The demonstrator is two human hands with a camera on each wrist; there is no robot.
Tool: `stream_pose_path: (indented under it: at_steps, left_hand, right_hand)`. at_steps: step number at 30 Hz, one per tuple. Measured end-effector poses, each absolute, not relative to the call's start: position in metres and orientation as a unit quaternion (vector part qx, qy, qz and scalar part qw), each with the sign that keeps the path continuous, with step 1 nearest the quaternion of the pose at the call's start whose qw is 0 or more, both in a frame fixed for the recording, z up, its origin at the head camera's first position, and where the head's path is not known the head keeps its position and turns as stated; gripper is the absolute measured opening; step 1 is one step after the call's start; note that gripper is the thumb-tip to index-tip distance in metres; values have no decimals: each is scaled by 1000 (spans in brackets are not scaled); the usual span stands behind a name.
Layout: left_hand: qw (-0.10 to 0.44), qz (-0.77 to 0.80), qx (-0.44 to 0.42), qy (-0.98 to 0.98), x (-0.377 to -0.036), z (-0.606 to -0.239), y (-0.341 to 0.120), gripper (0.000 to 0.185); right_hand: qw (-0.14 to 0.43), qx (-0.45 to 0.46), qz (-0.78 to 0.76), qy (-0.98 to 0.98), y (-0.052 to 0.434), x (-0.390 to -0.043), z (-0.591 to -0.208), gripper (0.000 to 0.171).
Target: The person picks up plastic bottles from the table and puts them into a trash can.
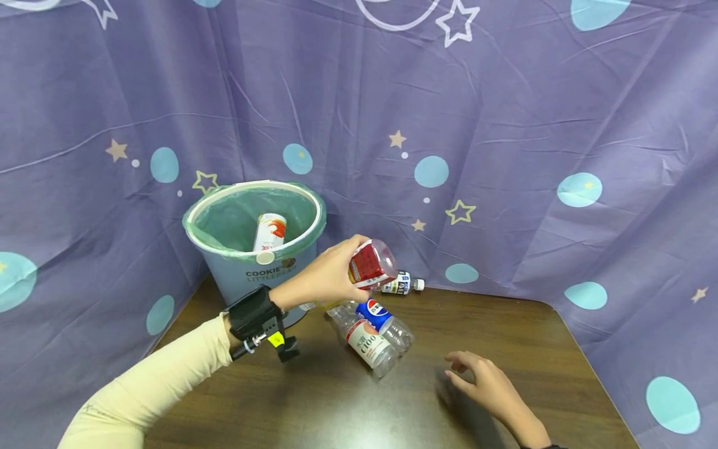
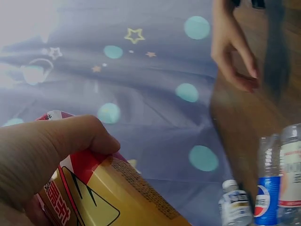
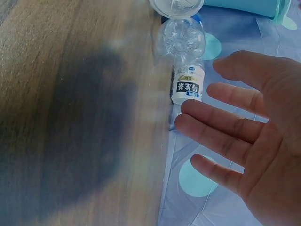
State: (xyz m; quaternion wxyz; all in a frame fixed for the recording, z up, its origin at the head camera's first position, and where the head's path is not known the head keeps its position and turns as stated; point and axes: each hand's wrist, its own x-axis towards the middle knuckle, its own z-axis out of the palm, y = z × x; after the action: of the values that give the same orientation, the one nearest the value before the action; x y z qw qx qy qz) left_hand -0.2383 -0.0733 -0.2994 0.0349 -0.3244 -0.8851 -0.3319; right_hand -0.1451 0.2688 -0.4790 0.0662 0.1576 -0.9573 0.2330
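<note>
Head view: bin (image 1: 255, 251) stands at the table's (image 1: 314, 399) back left; just right of it, left hand (image 1: 320, 274) has fingers curled round the red-labelled bottle (image 1: 370, 263), held aloft. Keep that grip firm. Farther right, right hand (image 1: 485, 383) hovers, fingers spread.

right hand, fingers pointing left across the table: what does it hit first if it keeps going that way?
Probably the two clear bottles lying on the table, just ahead of the right hand. Its height above the table is unclear; it might pass over them.
</note>
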Motion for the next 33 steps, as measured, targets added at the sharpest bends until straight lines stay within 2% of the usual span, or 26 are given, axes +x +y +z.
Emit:
stream_pose_path:
  at_steps: [10, 18, 26, 33]
  left_hand:
    - [70, -377, -343, -858, -241, -228, -92, 78]
    - [115, -374, -301, -870, -258, -173, -115, 79]
    - [181, -350, -225, -891, -296, -156, -144, 76]
    - [187, -346, -156, -906, -329, -158, -175, 79]
  right_hand:
    - [66, 163, 229, -957, 270, -145, -482, 27]
    - [62, 150, 230, -960, 270, -148, -483, 27]
    - [58, 145, 236, -959, 271, -147, -485, 27]
    - [45, 143, 240, -959, 271, -147, -487, 28]
